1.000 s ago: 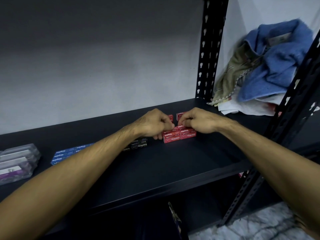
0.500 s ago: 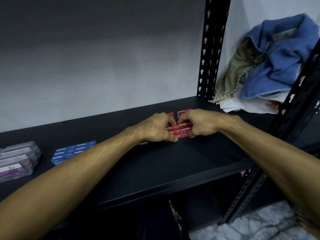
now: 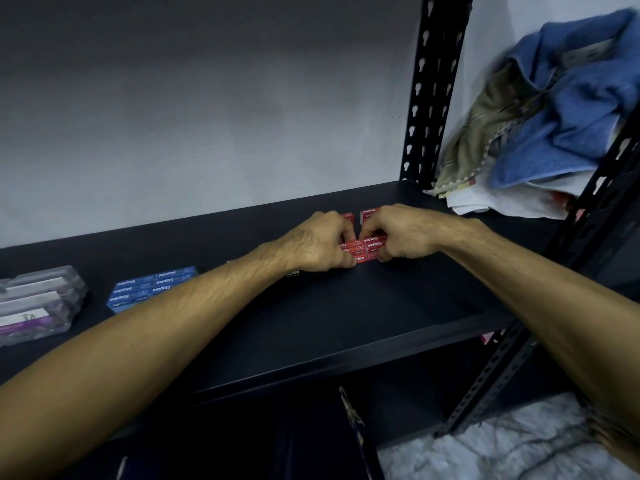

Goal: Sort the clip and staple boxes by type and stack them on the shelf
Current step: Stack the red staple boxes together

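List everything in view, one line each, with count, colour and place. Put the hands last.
red staple boxes: several, exact count hidden by the hands, red, mid-shelf, with more red ones just behind
black staple box: at least one, black, mostly hidden under the left wrist
blue staple boxes: a flat group, blue, left of centre on the shelf
clear clip boxes: a stack, clear with purple labels, far left
shelf: one, black metal
shelf upright: black, perforated, at the back
cloths: a pile, blue, olive and white, right
left hand: grips the red boxes
right hand: grips the red boxes
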{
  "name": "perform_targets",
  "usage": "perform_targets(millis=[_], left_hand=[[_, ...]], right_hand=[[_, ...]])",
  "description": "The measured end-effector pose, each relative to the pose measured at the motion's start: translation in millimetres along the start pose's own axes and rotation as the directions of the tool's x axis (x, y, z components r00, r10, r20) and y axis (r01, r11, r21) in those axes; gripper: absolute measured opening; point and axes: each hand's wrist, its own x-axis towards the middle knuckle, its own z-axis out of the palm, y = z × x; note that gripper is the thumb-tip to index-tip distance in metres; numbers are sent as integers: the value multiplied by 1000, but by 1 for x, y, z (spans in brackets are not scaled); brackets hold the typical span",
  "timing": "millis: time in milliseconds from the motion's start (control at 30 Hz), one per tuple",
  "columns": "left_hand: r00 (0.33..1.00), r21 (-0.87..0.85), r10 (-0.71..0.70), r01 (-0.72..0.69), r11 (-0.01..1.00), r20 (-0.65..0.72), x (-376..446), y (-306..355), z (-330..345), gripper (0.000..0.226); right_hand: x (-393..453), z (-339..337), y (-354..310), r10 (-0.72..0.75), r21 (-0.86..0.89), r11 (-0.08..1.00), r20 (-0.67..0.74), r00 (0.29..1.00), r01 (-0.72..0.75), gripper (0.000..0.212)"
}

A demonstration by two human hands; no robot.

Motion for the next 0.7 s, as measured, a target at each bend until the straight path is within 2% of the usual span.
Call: perform_targets(millis=[367,700], left_hand=[[998,-54,-34,37,998,61,2,2,-2,25],[998,-69,-32,35,997,47,3,-1,0,24]], right_hand=[[0,-1,0,3,5,1000,13,1000,-3,32],[0,4,3,1,15,1000,-14,1000,-1,33]])
